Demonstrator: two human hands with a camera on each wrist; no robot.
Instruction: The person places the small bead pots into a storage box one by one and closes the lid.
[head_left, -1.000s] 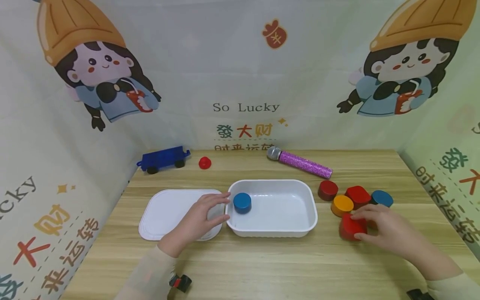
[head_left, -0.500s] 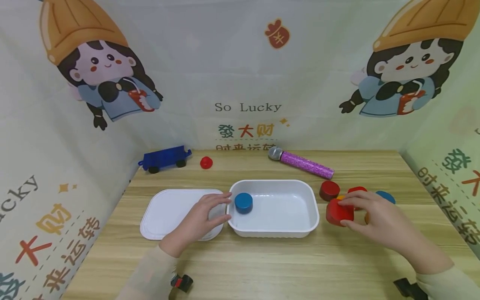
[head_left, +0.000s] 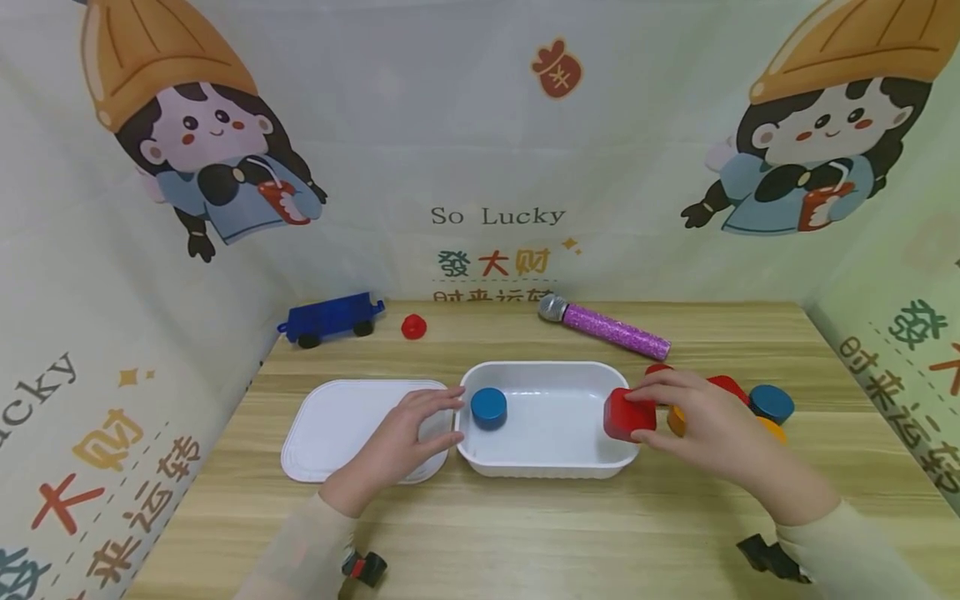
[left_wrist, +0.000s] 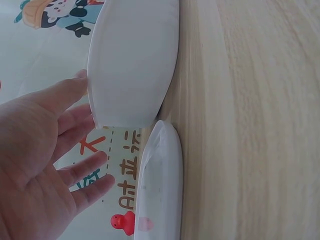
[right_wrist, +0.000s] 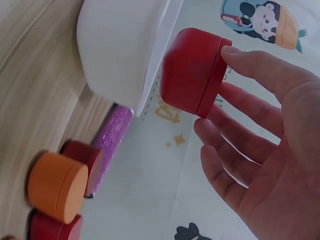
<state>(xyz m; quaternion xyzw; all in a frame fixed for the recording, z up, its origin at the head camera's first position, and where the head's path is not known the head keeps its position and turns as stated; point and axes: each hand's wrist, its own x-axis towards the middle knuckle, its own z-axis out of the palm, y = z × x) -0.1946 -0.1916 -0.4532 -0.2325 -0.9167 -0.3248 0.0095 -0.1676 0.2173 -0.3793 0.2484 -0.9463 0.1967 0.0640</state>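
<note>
A white rectangular container [head_left: 553, 467] with rounded corners stands in the middle of the table in the head view. My left hand [head_left: 401, 437] is at its left end, fingers extended and thumb against the rim, as the left wrist view shows. Inside, at the left, sits a blue round block [head_left: 489, 408]. Between thumb and fingertips my right hand [head_left: 701, 421] pinches a red block [right_wrist: 192, 72] with rounded corners and a seam. In the head view this block overlaps the container's right end; in the right wrist view it appears above the rim.
Right of the container lie several red, orange and blue blocks [head_left: 771, 403], partly hidden by the right hand. A white lid [head_left: 337, 433] lies to the left. Behind are a blue toy wagon [head_left: 332, 319], a small red duck [head_left: 413, 326] and a purple microphone [head_left: 615, 331].
My right hand has lifted the red block from the group at the right and carried it left to the container's right end. My left hand has stayed at the container.
</note>
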